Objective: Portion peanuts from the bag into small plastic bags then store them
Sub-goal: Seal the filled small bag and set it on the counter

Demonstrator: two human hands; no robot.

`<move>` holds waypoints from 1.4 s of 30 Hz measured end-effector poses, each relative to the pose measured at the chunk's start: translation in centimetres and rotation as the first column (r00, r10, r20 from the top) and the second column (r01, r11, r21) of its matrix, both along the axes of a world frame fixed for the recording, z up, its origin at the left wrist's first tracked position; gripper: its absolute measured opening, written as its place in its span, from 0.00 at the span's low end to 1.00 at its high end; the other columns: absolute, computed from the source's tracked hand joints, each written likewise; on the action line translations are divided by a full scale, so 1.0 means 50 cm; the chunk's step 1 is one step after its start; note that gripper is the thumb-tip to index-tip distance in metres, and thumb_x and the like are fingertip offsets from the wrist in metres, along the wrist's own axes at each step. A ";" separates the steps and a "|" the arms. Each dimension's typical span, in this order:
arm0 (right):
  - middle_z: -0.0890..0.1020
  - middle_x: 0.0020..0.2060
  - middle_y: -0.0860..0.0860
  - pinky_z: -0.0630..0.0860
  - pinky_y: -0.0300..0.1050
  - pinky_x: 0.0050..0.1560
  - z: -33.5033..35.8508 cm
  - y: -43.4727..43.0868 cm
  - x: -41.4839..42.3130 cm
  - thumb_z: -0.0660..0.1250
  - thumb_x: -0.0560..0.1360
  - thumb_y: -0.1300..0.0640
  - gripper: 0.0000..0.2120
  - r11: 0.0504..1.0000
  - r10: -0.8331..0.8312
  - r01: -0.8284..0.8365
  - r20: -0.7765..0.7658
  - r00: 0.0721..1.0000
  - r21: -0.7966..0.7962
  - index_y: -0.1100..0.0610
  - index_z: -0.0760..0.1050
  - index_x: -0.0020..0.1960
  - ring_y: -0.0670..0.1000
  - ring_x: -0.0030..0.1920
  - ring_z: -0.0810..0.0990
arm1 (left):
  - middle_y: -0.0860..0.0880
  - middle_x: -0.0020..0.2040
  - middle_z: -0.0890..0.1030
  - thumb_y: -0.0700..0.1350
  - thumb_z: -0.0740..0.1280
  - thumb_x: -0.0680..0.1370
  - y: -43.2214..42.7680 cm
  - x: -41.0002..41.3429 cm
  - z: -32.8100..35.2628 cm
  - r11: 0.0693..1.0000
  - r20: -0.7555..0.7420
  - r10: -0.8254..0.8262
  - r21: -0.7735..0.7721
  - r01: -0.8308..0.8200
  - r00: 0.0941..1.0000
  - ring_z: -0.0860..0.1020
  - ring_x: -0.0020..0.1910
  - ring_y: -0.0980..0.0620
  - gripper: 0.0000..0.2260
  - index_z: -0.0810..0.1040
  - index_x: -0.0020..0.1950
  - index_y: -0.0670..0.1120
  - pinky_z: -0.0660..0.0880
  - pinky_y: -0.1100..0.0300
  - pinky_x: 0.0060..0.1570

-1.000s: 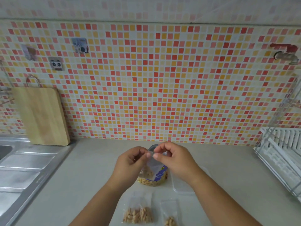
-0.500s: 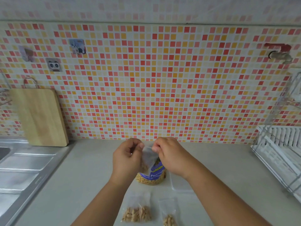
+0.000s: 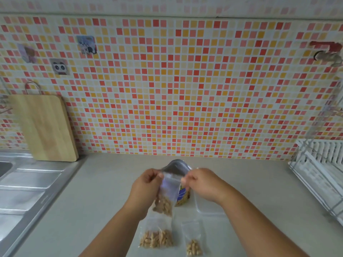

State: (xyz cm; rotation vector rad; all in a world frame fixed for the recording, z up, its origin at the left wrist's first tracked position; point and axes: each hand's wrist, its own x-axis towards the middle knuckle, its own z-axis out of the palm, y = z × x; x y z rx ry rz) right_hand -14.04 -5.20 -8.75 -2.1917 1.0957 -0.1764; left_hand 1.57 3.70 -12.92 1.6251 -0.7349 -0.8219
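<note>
A small clear plastic bag (image 3: 168,191) with peanuts in its bottom hangs above the counter. My left hand (image 3: 146,184) and my right hand (image 3: 202,183) each pinch one end of its top edge. Right behind it stands the peanut bag (image 3: 182,195), blue and yellow with a silver open mouth, mostly hidden. Two more small bags lie flat on the counter nearer me: one with a wide layer of peanuts (image 3: 156,236), one with a small clump (image 3: 194,243).
A clear plastic lid or tray (image 3: 207,206) lies to the right of the peanut bag. A wooden cutting board (image 3: 44,127) leans on the tiled wall at left above the steel sink drainer (image 3: 27,188). A white dish rack (image 3: 321,173) stands at right.
My hands have spread apart along the small bag's top edge. The bag hangs lower and further left, and its peanuts show below my left hand.
</note>
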 end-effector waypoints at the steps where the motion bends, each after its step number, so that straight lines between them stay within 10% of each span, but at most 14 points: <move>1: 0.83 0.40 0.54 0.73 0.41 0.40 -0.028 -0.001 -0.006 0.62 0.76 0.53 0.13 0.996 0.032 -0.018 -0.156 0.987 0.089 0.56 0.76 0.35 0.50 0.36 0.78 | 0.45 0.35 0.76 0.42 0.62 0.79 0.006 0.000 -0.031 0.998 -0.044 -0.013 0.057 0.016 0.999 0.79 0.35 0.46 0.07 0.76 0.41 0.44 0.72 0.56 0.32; 4: 0.84 0.40 0.55 0.72 0.39 0.37 -0.128 0.016 -0.014 0.61 0.77 0.50 0.18 0.974 0.144 -0.024 -0.530 0.836 0.226 0.58 0.72 0.31 0.48 0.28 0.74 | 0.46 0.34 0.74 0.38 0.60 0.79 0.025 -0.019 -0.126 0.980 -0.123 0.015 0.199 0.009 0.992 0.80 0.30 0.47 0.07 0.73 0.41 0.43 0.66 0.64 0.22; 6: 0.84 0.52 0.58 0.76 0.42 0.50 -0.186 0.033 -0.020 0.62 0.76 0.49 0.18 0.995 0.068 -0.003 -0.629 0.774 0.104 0.63 0.77 0.39 0.53 0.40 0.81 | 0.44 0.35 0.76 0.37 0.57 0.78 0.031 -0.032 -0.177 0.959 -0.074 0.034 0.283 -0.011 0.997 0.80 0.27 0.50 0.07 0.73 0.43 0.43 0.66 0.64 0.23; 10: 0.77 0.64 0.55 0.71 0.43 0.62 -0.261 0.060 -0.037 0.61 0.76 0.46 0.23 0.969 -0.205 0.246 -0.528 0.824 0.007 0.59 0.73 0.64 0.55 0.64 0.76 | 0.42 0.39 0.82 0.38 0.56 0.75 0.029 -0.037 -0.229 0.922 0.127 -0.018 0.386 -0.033 0.992 0.80 0.31 0.49 0.07 0.72 0.43 0.46 0.74 0.59 0.32; 16: 0.79 0.60 0.57 0.73 0.40 0.56 -0.292 0.050 -0.042 0.60 0.74 0.51 0.19 0.916 -0.294 0.383 -0.450 0.843 0.120 0.59 0.76 0.60 0.56 0.62 0.77 | 0.52 0.42 0.74 0.41 0.59 0.77 0.022 -0.038 -0.252 0.919 0.463 -0.214 0.393 0.017 0.861 0.71 0.41 0.51 0.07 0.66 0.42 0.52 0.65 0.62 0.41; 20: 0.81 0.37 0.58 0.67 0.38 0.33 -0.241 0.031 -0.033 0.61 0.69 0.55 0.14 0.934 -0.154 0.273 -0.429 0.890 0.232 0.60 0.81 0.46 0.54 0.44 0.82 | 0.51 0.48 0.73 0.43 0.65 0.76 0.025 -0.036 -0.251 0.945 0.499 -0.206 0.325 0.039 0.842 0.72 0.47 0.52 0.07 0.71 0.52 0.49 0.64 0.67 0.45; 27: 0.82 0.30 0.50 0.64 0.35 0.26 -0.134 0.030 -0.041 0.64 0.72 0.62 0.10 0.809 -0.358 0.268 0.076 0.931 0.522 0.54 0.73 0.33 0.45 0.26 0.72 | 0.51 0.40 0.82 0.52 0.71 0.70 0.033 -0.036 -0.124 0.976 -0.101 -0.217 -0.016 0.216 0.971 0.77 0.39 0.57 0.10 0.82 0.45 0.47 0.75 0.63 0.46; 31: 0.84 0.36 0.53 0.67 0.36 0.29 -0.093 0.039 -0.029 0.64 0.74 0.62 0.06 0.808 -0.355 0.189 0.205 0.912 0.558 0.56 0.77 0.40 0.45 0.28 0.73 | 0.50 0.34 0.80 0.40 0.69 0.75 0.023 -0.041 -0.060 0.982 -0.092 -0.149 -0.127 0.136 0.985 0.75 0.34 0.56 0.04 0.82 0.40 0.43 0.73 0.61 0.42; 42: 0.81 0.42 0.45 0.76 0.40 0.47 -0.021 0.063 0.013 0.68 0.74 0.51 0.03 0.976 -0.035 0.092 0.272 0.962 -0.199 0.48 0.80 0.43 0.42 0.45 0.76 | 0.52 0.37 0.84 0.42 0.70 0.74 0.026 -0.034 0.021 0.974 0.313 -0.087 -0.171 0.146 0.946 0.79 0.36 0.57 0.09 0.82 0.36 0.53 0.74 0.64 0.38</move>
